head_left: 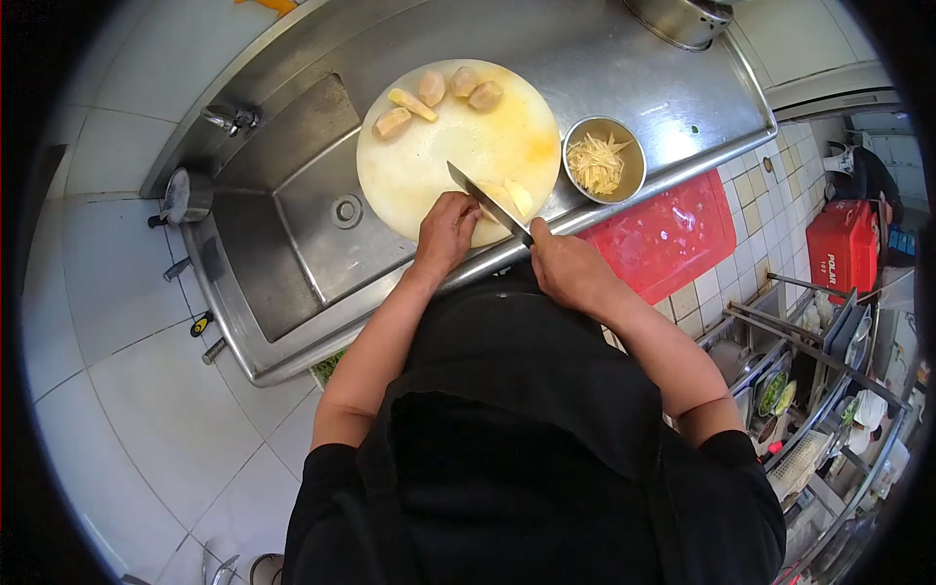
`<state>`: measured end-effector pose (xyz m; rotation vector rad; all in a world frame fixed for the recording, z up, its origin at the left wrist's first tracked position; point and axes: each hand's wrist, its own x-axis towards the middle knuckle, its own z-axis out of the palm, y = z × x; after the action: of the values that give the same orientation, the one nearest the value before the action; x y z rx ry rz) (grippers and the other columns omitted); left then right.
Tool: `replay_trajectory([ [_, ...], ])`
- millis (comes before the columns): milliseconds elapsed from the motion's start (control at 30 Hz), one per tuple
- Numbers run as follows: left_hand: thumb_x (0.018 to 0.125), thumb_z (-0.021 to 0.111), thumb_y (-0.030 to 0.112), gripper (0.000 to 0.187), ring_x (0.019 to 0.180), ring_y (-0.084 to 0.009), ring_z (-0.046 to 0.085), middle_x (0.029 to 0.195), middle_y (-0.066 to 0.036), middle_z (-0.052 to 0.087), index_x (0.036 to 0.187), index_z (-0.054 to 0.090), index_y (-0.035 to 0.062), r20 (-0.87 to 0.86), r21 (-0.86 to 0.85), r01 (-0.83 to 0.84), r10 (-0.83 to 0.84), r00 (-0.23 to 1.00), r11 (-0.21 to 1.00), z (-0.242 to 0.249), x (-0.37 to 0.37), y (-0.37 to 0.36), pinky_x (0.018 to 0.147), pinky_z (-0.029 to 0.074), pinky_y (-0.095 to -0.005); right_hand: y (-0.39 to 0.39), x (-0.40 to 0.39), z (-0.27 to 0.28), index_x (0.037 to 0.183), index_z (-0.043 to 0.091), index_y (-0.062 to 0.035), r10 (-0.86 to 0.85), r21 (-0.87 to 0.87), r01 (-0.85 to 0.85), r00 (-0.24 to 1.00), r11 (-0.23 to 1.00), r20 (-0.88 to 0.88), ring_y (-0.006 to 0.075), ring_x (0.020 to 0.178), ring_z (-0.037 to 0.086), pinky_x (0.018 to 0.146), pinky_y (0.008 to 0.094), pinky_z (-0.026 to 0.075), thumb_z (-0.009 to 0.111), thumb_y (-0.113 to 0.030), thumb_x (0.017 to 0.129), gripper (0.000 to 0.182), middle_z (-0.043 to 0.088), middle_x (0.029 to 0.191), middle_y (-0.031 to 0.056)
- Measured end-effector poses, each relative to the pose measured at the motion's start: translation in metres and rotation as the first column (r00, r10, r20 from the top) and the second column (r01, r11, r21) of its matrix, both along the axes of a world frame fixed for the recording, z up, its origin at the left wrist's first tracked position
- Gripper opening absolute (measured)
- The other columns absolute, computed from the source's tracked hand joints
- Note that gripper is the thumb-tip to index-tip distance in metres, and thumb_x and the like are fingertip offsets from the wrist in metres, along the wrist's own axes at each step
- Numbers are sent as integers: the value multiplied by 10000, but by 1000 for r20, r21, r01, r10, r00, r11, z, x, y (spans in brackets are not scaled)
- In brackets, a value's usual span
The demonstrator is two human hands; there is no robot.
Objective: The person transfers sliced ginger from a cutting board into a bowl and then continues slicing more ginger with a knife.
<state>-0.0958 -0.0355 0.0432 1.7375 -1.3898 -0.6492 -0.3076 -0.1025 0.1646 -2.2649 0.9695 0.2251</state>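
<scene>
My right hand (568, 270) is wrapped around the dark handle of a kitchen knife (480, 198), its blade angled across the near side of a round white cutting board (409, 180). Close to the blade, my left hand (448, 232) has its fingers curled down on a pale root piece, mostly hidden under the fingertips. Just beyond the blade lie pale yellow slices (518, 198). Several peeled root pieces (432, 87) rest along the board's far edge. To the right of the board, a metal bowl (638, 161) holds thin pale strips (595, 164).
The board spans part of a steel sink (253, 234) and its counter (682, 83). A faucet (230, 119) is at the left, and a metal pot (682, 21) stands far right. Below the counter edge lies a red lid-like panel (673, 239); racks with trays (780, 390) stand lower right.
</scene>
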Motion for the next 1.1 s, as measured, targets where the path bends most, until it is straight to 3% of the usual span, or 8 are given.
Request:
replay_trajectory([
  [233, 924, 685, 97, 159, 977, -340, 666, 1068, -149, 661, 1064, 676, 22, 11, 9, -5, 5, 1000, 1000, 4, -2, 0, 842, 543, -397, -2, 17, -36, 1096, 465, 49, -3, -24, 2, 999, 1000, -48, 458, 814, 696, 731, 557, 545, 455, -52, 941, 185, 684, 810, 289],
  [600, 919, 685, 98, 163, 971, -344, 667, 1062, -156, 665, 1062, 675, 19, 68, -39, -4, 7, 998, 999, 2, -1, 0, 836, 546, -401, 0, 5, 2, 1070, 452, 46, -10, -6, 10, 1000, 1000, 7, 470, 763, 679, 680, 576, 526, 469, -69, 953, 166, 663, 759, 297],
  [900, 908, 692, 73, 155, 963, -342, 671, 1052, -158, 668, 1052, 676, 17, 26, -49, -22, 23, 999, 999, -1, -2, 1, 837, 549, -392, -3, 8, 0, 1082, 451, 50, 1, 21, 0, 1000, 1000, -29, 469, 782, 684, 706, 572, 531, 471, -49, 940, 175, 671, 787, 300],
  [1100, 918, 687, 99, 149, 949, -347, 673, 1042, -154, 671, 1048, 677, 28, 59, -27, -25, 27, 998, 999, 2, -3, 1, 825, 549, -397, -5, 23, -35, 1099, 455, 46, -24, 22, 25, 999, 999, -34, 470, 821, 688, 732, 574, 532, 458, -38, 933, 186, 677, 817, 307],
])
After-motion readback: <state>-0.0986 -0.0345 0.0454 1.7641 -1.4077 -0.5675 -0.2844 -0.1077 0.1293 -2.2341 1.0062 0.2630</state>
